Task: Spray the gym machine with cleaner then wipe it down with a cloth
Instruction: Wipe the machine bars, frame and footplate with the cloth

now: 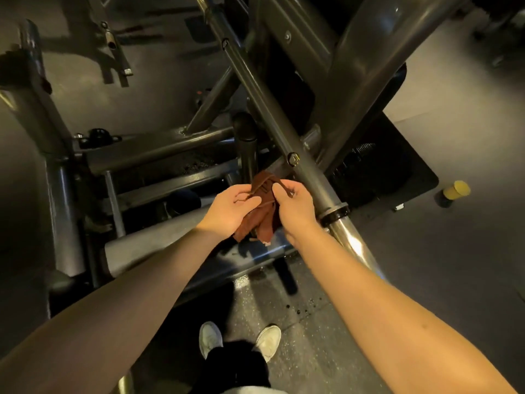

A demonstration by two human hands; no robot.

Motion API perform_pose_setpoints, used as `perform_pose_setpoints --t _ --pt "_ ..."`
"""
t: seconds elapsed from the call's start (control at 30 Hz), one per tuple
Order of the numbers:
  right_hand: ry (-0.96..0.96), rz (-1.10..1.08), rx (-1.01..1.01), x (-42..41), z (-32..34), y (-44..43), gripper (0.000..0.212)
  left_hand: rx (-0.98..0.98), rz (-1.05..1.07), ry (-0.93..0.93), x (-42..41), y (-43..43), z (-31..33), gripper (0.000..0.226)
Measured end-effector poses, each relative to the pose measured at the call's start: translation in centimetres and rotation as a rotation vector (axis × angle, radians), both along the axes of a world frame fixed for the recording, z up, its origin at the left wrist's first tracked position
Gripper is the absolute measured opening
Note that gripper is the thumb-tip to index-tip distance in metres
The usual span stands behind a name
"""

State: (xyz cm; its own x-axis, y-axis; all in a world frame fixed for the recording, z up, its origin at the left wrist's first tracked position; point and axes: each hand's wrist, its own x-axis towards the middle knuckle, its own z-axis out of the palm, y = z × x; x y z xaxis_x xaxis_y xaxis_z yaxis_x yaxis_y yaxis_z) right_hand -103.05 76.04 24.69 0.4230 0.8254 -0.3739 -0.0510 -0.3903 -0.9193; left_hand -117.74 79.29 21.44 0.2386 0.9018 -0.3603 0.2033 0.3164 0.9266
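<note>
Left hand [231, 207]: our grip pinches the brown cloth [257, 226].
Right hand [295, 206]: our grip clasps it too.
Gym machine [264, 103]: we stand just before it.

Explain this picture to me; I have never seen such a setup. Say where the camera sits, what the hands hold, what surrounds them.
The single camera sits on a person's head, looking down, so both bare arms reach in from below. The left hand and right hand together hold a bunched brown cloth in front of the grey steel gym machine. A dark container with a yellow top stands on the floor at right. The white shoes are the person's own.
</note>
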Motion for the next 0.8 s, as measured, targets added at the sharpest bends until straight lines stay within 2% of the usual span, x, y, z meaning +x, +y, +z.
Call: perform_pose_setpoints --t 0.1,0.3,0.37,0.53,0.7,0.8 --pt "0.087 -0.032 -0.087 -0.9 -2.1 -0.4 0.008 0.002 -0.046 0.123 -0.7 -0.3 -1.5 0.038" --pt "0.206 -0.072 -0.147 -1.2 -3.6 -0.6 0.01 -0.089 -0.045 0.05 -0.4 -0.5 -2.9 0.062" --pt "0.22 -0.065 -0.161 -1.2 -4.0 -0.5 0.013 -0.118 -0.011 0.014 -0.1 -0.7 -3.4 0.053" --pt "0.45 -0.107 -0.216 -1.1 -4.1 0.4 0.015 -0.119 -0.029 0.008 0.0 -0.4 -3.8 0.033" --pt "0.378 -0.199 -0.232 -0.9 -4.8 1.4 0.014 -0.003 -0.023 0.167 1.2 0.8 -4.4 0.014" --pt "0.325 -0.227 -0.17 -0.7 -5.8 1.8 0.031 0.045 0.098 0.152 2.1 2.9 -4.3 0.022"
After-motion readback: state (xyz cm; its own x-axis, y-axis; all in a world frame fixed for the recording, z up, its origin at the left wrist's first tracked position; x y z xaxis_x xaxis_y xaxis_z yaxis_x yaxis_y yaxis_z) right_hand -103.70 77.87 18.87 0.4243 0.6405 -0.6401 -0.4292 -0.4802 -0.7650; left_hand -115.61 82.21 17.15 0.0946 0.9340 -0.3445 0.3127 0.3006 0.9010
